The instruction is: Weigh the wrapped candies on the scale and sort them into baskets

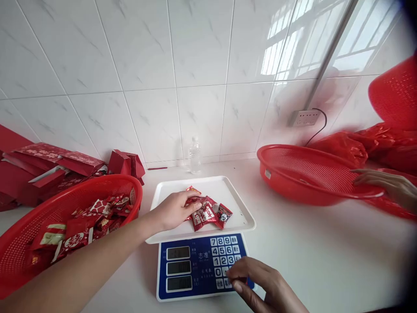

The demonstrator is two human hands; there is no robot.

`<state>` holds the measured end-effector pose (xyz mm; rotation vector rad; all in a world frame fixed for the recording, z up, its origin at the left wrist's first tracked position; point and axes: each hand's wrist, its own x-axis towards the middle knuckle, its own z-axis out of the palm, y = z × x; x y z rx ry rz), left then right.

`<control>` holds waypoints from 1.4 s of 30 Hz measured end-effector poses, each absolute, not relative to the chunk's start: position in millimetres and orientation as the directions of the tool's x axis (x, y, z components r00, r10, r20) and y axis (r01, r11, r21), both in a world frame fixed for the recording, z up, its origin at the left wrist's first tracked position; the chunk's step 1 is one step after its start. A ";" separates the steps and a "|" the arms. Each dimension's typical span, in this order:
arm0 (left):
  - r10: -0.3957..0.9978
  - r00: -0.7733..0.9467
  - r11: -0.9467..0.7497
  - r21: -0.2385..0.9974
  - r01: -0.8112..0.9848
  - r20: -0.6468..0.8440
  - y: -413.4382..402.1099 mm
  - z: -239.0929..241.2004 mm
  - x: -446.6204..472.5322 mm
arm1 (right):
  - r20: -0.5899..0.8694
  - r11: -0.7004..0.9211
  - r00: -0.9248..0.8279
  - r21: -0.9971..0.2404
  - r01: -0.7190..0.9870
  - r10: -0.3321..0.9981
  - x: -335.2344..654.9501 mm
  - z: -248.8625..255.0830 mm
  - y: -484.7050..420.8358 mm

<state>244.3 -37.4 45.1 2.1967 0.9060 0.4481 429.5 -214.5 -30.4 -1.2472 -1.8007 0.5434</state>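
My left hand (176,211) reaches over the white weighing tray (241,213), its fingers curled round a red snack packet (203,215). Several small red packets lie in a pile under and beside those fingers, one with a dark printed front (223,214). Below the tray is the scale's blue panel (200,278) with number keys and three small displays. My right hand (260,282) is over the lower right keys, thumb and fingers drawn together. A small dark reddish thing shows between them, too shaded to name.
A red basket (132,208) of snack packets stands at the left, with red boxes (58,165) behind. Another person's hand (387,182) rests on a red basket (293,187) at the right. A clear bottle (195,156) and a power strip (305,117) are by the tiled wall.
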 end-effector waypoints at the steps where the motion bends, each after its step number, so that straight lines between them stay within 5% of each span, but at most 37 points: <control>1: 0.728 0.681 -0.524 0.705 0.478 0.079 -37.1 44.7 242.3 | 0.440 0.426 -0.122 -0.707 0.564 0.890 432.0 -30.0 -210.7; 5: 0.760 0.617 -0.593 0.604 0.532 0.204 -45.1 39.2 225.9 | 0.581 0.476 -0.127 -0.501 0.723 0.804 445.2 -24.5 -186.1; 9: 0.771 0.603 -0.592 0.583 0.557 0.207 -57.7 25.5 207.3 | 0.448 0.413 -0.226 -0.379 0.828 0.865 450.9 -12.4 -157.7; 15: 0.694 0.669 -0.667 0.586 0.460 0.265 -53.6 12.0 205.0 | 0.187 0.280 -0.221 -0.403 0.871 0.957 438.2 8.1 -126.7; 24: 0.789 0.535 -0.544 0.748 0.381 0.301 -54.4 16.2 202.7 | 0.178 0.240 -0.187 -0.358 0.902 0.966 427.3 10.0 -106.0; 30: 0.755 0.524 -0.571 0.788 0.229 0.395 -89.5 15.6 203.0 | 0.279 0.250 -0.155 -0.345 0.905 0.948 423.1 7.4 -108.0; 36: 0.536 0.430 -0.831 0.545 0.115 0.726 -103.1 -18.4 199.5 | 0.563 0.337 -0.153 -0.239 0.911 0.812 449.2 -4.9 -131.8; 42: 0.394 0.345 -0.918 0.382 0.105 0.852 -97.4 -41.6 202.9 | 0.730 0.017 -0.008 -0.005 1.000 0.684 505.7 -12.6 -164.6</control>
